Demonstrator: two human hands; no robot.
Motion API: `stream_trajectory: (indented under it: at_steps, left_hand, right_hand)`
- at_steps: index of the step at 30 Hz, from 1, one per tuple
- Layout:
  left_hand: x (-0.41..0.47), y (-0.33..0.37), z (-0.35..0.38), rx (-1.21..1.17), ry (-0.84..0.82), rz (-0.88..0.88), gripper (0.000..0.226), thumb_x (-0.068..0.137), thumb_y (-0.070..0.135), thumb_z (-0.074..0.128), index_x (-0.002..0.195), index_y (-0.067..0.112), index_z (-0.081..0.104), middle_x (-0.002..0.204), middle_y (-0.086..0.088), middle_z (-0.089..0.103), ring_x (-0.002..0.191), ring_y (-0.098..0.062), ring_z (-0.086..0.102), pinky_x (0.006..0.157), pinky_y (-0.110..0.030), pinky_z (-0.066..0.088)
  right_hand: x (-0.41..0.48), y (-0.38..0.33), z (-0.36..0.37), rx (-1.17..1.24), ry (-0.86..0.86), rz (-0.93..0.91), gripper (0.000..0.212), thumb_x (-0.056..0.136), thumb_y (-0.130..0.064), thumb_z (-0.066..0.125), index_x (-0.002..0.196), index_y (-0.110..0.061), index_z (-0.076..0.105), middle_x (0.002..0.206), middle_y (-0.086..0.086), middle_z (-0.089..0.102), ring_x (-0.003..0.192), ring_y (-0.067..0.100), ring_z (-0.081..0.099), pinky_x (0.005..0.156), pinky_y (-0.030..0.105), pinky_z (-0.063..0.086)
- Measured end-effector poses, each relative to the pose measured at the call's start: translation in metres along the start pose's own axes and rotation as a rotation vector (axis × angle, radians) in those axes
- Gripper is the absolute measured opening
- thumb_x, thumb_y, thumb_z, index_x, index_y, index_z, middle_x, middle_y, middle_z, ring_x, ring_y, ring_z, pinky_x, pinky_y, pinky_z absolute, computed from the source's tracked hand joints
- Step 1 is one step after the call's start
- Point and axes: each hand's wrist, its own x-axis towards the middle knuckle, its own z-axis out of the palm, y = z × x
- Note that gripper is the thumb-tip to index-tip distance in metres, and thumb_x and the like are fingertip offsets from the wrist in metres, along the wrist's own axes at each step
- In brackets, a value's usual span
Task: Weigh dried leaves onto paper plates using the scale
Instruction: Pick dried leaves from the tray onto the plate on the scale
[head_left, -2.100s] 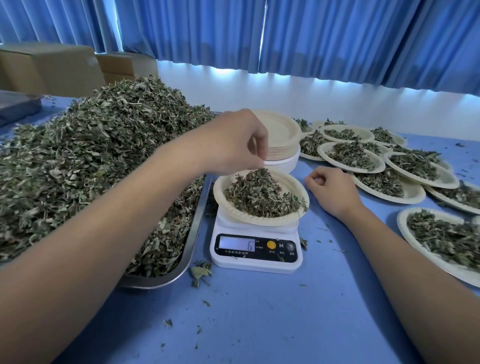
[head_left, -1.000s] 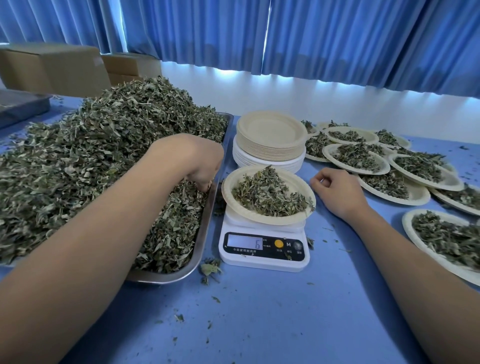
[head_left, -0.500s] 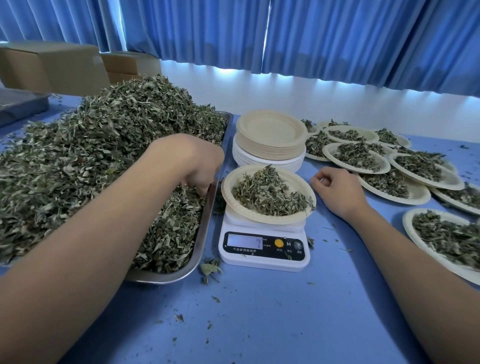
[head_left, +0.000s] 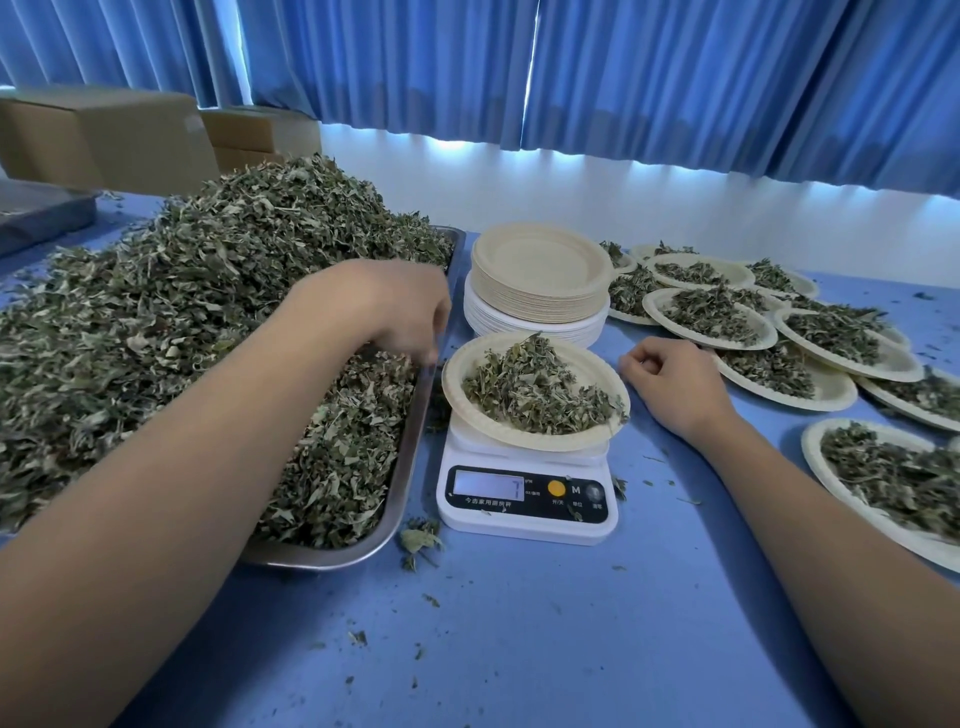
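The top-up is best done in small pinches: the left hand (head_left: 384, 306) dips knuckles-up into the heap of dried leaves (head_left: 182, 312) at the right edge of the steel tray (head_left: 413, 441), its fingertips hidden, so I cannot tell whether it has any, and each pinch should drop onto the middle of the paper plate (head_left: 592, 371) on the scale (head_left: 530, 514). The right hand (head_left: 675, 384) rests loosely curled and empty beside it. The leaves are crisp, curled and light; the plate is shallow, round and fluted, the scale smooth white plastic.
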Motion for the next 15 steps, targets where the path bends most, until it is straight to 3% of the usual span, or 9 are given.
stream_trajectory:
  at_steps: [2, 4, 7, 10, 15]
  left_hand:
    - [0.004, 0.009, 0.001, -0.124, 0.174, 0.028, 0.027, 0.097, 0.028, 0.06, 0.1, 0.005, 0.073, 0.082, -0.005, 0.071, 0.073, -0.024, 0.065, 0.066, -0.032, 0.05]
    - [0.007, 0.017, 0.003, -0.166, 0.224, 0.046, 0.032, 0.098, 0.03, 0.057, 0.09, 0.004, 0.074, 0.077, -0.011, 0.073, 0.064, -0.023, 0.063, 0.065, -0.033, 0.052]
    - [0.011, 0.025, 0.017, -0.118, 0.099, 0.059, 0.03, 0.097, 0.035, 0.061, 0.091, 0.009, 0.072, 0.086, -0.009, 0.074, 0.073, -0.023, 0.067, 0.068, -0.034, 0.052]
    - [0.015, 0.026, 0.028, -0.023, 0.094, 0.056, 0.025, 0.092, 0.033, 0.067, 0.101, 0.009, 0.069, 0.097, -0.009, 0.07, 0.083, -0.024, 0.066, 0.073, -0.036, 0.053]
    - [0.016, 0.034, 0.035, -0.122, 0.101, 0.056, 0.019, 0.091, 0.021, 0.067, 0.106, 0.011, 0.067, 0.092, -0.008, 0.069, 0.074, -0.022, 0.065, 0.062, -0.032, 0.049]
  right_hand:
    - [-0.002, -0.001, -0.001, 0.069, 0.01, -0.008, 0.029, 0.097, -0.028, 0.061, 0.069, -0.021, 0.067, 0.053, -0.002, 0.059, 0.05, 0.014, 0.051, 0.055, 0.028, 0.041]
    - [-0.005, -0.004, -0.005, 0.224, -0.011, 0.007, 0.036, 0.1, -0.032, 0.061, 0.068, -0.016, 0.069, 0.058, 0.001, 0.066, 0.05, 0.012, 0.053, 0.056, 0.028, 0.045]
    - [-0.01, -0.015, -0.014, 0.519, -0.164, 0.092, 0.052, 0.099, -0.046, 0.061, 0.064, -0.009, 0.069, 0.06, 0.012, 0.066, 0.048, 0.017, 0.051, 0.05, 0.023, 0.045]
    - [-0.018, -0.02, -0.024, 0.63, -0.346, 0.126, 0.057, 0.086, -0.063, 0.065, 0.063, -0.011, 0.068, 0.06, 0.015, 0.061, 0.046, 0.018, 0.048, 0.041, 0.02, 0.031]
    - [-0.034, -0.019, -0.036, 0.752, -0.54, 0.158, 0.038, 0.09, -0.037, 0.074, 0.062, -0.012, 0.066, 0.056, 0.012, 0.055, 0.04, 0.014, 0.044, 0.036, 0.019, 0.024]
